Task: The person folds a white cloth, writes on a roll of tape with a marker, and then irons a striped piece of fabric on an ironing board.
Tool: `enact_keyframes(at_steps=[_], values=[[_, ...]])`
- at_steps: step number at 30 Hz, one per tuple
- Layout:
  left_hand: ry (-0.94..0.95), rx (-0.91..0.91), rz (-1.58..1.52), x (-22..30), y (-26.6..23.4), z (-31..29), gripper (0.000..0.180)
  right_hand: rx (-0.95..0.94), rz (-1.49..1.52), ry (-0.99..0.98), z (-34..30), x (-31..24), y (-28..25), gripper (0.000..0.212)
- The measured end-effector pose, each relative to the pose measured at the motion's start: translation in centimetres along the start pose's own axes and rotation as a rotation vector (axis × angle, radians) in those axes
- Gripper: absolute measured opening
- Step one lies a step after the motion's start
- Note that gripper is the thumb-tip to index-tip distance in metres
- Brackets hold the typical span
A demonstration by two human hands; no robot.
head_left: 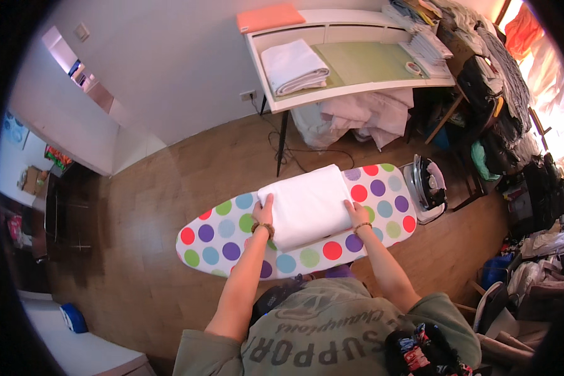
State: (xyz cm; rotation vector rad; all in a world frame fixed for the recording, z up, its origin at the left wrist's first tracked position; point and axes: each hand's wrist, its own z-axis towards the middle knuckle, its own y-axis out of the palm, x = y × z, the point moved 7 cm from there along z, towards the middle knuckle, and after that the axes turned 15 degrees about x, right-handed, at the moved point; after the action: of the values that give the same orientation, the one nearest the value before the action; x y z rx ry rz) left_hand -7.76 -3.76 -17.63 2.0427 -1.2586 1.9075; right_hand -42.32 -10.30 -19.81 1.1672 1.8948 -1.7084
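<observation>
A folded white cloth, thick with several layers, lies across the middle of a polka-dot ironing board. My left hand grips its left side, with the thumb on top. At the opposite side my right hand holds the cloth the same way, thumb up. The fingers of both hands are partly hidden at the edges of the cloth. Beyond the board's right end, an iron stands on the metal rest.
Behind the board is a white desk with another folded white cloth, stacked papers and a roll of tape. White fabric hangs beneath it. A cable trails on the floor. Piled clothes and bags crowd the right.
</observation>
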Motion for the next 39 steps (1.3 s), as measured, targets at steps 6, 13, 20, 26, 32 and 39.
enact_keyframes(at_steps=[6,13,20,26,32,39], values=[[0.005,0.081,0.006,-0.3,-0.1,0.2,0.072,0.133,0.254,-0.041,4.1,-2.6,0.1,0.059],[0.227,0.05,0.32,4.1,-0.1,2.1,0.073,0.202,0.196,-0.199,2.1,-5.8,0.3,0.049],[-0.018,-0.168,0.598,4.4,2.0,2.6,0.068,0.182,0.018,-0.024,3.9,-3.6,-0.5,0.034],[0.971,-0.088,0.751,8.3,3.5,-9.2,0.066,0.286,0.026,-0.792,-9.5,-13.6,3.3,0.045],[1.074,-0.274,0.742,6.3,3.6,-11.4,0.065,0.049,-0.609,-0.833,-5.8,-4.8,-1.0,0.056],[1.074,-0.261,0.765,5.8,4.1,-11.6,0.07,0.592,-0.201,-0.535,-2.9,-1.6,-4.8,0.058]])
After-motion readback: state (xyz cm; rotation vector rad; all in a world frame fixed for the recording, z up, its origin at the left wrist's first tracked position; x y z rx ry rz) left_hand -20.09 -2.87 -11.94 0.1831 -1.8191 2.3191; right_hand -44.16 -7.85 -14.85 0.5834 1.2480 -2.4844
